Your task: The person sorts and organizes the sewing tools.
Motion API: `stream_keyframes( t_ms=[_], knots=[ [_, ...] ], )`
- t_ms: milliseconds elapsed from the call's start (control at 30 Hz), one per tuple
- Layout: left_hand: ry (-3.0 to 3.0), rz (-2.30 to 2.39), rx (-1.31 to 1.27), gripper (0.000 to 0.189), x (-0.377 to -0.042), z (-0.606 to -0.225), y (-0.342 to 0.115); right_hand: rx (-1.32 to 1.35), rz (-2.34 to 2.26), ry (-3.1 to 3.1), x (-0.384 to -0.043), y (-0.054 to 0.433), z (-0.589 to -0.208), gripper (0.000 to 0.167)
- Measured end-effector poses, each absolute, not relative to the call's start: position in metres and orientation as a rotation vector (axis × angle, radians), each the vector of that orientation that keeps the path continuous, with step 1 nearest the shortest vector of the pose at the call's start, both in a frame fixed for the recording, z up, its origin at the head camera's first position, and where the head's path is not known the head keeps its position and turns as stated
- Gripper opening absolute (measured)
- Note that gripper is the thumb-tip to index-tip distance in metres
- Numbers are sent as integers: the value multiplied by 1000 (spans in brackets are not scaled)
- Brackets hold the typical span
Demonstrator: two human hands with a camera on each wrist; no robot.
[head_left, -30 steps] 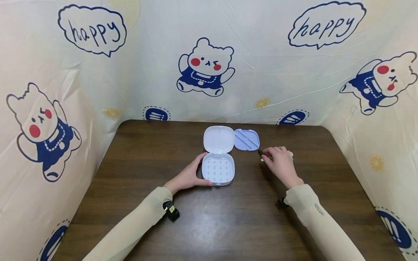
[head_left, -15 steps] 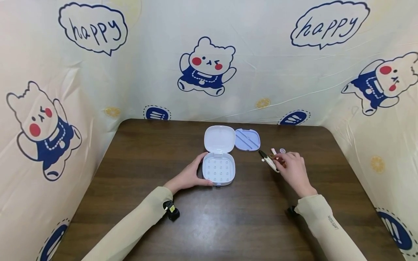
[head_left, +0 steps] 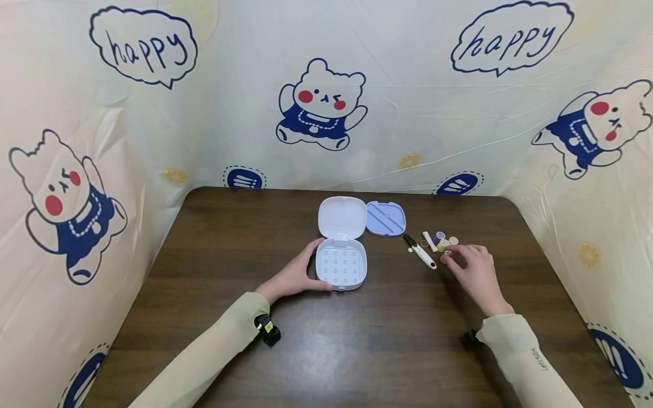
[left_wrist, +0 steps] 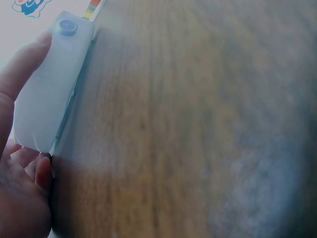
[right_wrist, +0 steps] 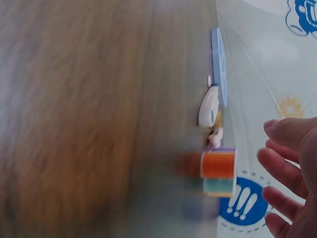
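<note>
A pale blue-white case [head_left: 340,266] stood near the middle of the surface [head_left: 316,351], its lid [head_left: 342,217] tipped back on the far side and rows of small studs showing on the floor of its base. The left hand [head_left: 292,276] held the base from the left, its grip curled about it: the thumb lay along the front wall, close to a round button [left_wrist: 68,27], and the fingers went round the far left corner. Well to the right of the case was a cluster of small thread spools [head_left: 453,241]. The right hand [head_left: 474,272] was at their near right, its grip slack, the fingers loosely bent and the thumb near the forefinger; the right wrist view showed a gap between the fingertips and an orange spool [right_wrist: 218,165], with a green spool [right_wrist: 218,185] right beside that. Just left of the cluster lay a small pink item [head_left: 429,241], then a slim white tool [head_left: 424,258] with a black end, set slantwise. A lavender panel [head_left: 386,219] lay right beside the lid. Beyond the surface hung pale cloth [head_left: 388,141] printed with bears and speech bubbles.
</note>
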State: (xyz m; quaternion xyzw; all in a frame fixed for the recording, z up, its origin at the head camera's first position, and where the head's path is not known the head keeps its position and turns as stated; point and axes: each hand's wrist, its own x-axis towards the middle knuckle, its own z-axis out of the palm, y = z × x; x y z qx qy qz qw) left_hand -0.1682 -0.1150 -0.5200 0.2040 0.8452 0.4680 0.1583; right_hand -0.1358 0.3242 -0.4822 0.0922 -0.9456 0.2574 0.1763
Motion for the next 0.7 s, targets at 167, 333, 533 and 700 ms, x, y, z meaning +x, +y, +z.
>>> stream_keyframes(
  t_ms=[167, 333, 533, 700],
  knots=[
    [2415, 1341, 581, 122, -169, -520, -115, 177, 795, -2710, -134, 336, -485, 29],
    [2414, 1341, 581, 121, -168, -520, -115, 125, 806, -2739, -132, 346, -490, 28],
    [2411, 1343, 581, 121, -167, -520, -115, 84, 881, -2797, -133, 352, -496, 28],
    [2412, 1345, 577, 122, -167, -519, -115, 32, 912, -2856, -135, 353, -498, 34]
  ],
)
